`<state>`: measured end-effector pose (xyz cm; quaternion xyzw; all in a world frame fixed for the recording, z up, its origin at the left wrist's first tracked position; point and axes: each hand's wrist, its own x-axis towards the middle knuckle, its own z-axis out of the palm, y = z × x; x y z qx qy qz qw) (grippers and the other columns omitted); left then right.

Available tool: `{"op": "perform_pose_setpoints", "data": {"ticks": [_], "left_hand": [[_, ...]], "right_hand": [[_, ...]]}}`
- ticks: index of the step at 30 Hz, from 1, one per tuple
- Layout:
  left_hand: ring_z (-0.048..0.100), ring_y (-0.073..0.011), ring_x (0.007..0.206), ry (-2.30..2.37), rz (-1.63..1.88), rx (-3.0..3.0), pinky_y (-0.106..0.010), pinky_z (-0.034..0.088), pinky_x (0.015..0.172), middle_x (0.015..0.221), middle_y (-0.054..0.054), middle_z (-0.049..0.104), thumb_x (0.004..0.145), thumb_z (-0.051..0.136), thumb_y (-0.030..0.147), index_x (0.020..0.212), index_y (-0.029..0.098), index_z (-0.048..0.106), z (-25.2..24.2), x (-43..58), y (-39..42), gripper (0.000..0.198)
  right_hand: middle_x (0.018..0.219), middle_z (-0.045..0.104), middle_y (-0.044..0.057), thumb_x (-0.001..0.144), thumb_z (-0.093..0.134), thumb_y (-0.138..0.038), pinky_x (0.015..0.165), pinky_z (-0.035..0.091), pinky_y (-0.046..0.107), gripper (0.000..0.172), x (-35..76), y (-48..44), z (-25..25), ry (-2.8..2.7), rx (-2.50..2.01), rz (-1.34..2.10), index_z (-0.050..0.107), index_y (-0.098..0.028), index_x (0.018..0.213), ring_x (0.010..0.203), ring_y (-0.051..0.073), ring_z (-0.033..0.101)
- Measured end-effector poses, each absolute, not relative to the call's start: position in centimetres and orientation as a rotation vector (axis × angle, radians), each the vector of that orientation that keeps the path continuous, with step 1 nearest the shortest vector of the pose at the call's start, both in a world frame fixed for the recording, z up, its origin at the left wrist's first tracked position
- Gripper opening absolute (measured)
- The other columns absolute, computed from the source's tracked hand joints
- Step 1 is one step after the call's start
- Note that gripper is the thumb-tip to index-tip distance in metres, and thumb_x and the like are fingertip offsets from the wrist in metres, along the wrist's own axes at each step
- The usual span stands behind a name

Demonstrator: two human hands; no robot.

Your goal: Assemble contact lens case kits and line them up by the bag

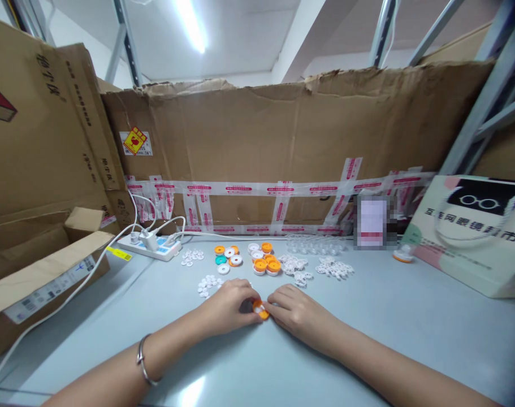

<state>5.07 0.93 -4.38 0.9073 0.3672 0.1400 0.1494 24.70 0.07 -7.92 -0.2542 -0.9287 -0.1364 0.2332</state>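
My left hand [229, 305] and my right hand [295, 310] meet on the grey table, fingers pinched together around a small orange and white round part [260, 310]. Both hands rest on the table top. Just beyond them lie orange and white round caps [266, 264], a group with a teal cap [225, 257], and small white discs [209, 284]. A silver bangle [143, 362] sits on my left wrist.
Piles of clear and white small parts [325, 263] lie at the back right. A white power strip [153, 246] with cables sits back left beside an open cardboard box [40, 271]. A taped cardboard wall [282, 164] closes the back; a paper bag [473, 232] stands right.
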Motion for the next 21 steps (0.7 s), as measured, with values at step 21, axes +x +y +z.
{"op": "perform_pose_setpoints", "data": {"ticks": [21], "left_hand": [[0.057, -0.0173, 0.078, 1.022, 0.424, 2.614, -0.025, 0.041, 0.071, 0.084, -0.006, 0.061, 0.079, 0.057, 0.028, 0.093, 0.018, 0.066, -4.96, 5.01, 0.97, 0.019]], "right_hand": [[0.078, 0.062, 0.008, 0.085, 0.044, -0.012, 0.067, 0.045, 0.030, 0.018, 24.78, -0.36, -7.80, -2.594, -0.792, -0.176, 0.061, -0.014, 0.088, 0.075, 0.019, 0.054]]}}
